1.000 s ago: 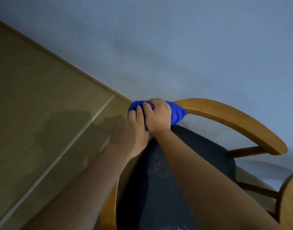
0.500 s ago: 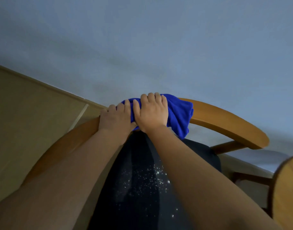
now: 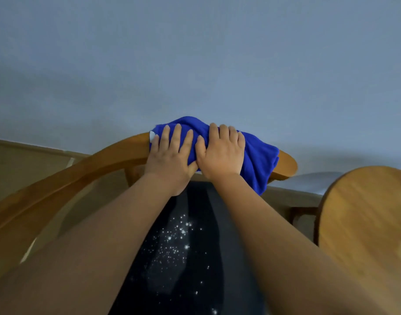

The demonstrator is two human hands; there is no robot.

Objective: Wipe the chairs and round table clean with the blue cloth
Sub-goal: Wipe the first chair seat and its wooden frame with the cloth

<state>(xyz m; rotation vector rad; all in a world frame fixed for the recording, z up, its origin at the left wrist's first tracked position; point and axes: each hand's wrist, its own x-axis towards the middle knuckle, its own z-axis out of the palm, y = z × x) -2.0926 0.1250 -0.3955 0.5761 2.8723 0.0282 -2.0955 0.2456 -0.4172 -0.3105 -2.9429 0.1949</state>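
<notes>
The blue cloth (image 3: 260, 160) is draped over the curved wooden back rail (image 3: 81, 171) of a chair, near the rail's right end. My left hand (image 3: 170, 155) presses on the cloth's left part with its fingers laid fairly straight across it. My right hand (image 3: 222, 153) sits just beside it, fingers curled over the top of the cloth and rail. A fold of cloth hangs down to the right of my right wrist. The chair's dark seat (image 3: 185, 237), sprinkled with white specks, lies between my forearms. The round wooden table (image 3: 365, 212) shows at the right edge.
A plain blue-grey wall (image 3: 195, 64) stands close behind the chair. Beige floor tiles (image 3: 24, 160) and a skirting line show at the left. A wooden chair rung (image 3: 304, 210) sits between the chair and the table.
Both hands and the cloth have slid rightward along the back rail, toward its right end. My left hand now lies on the cloth instead of on bare wood.
</notes>
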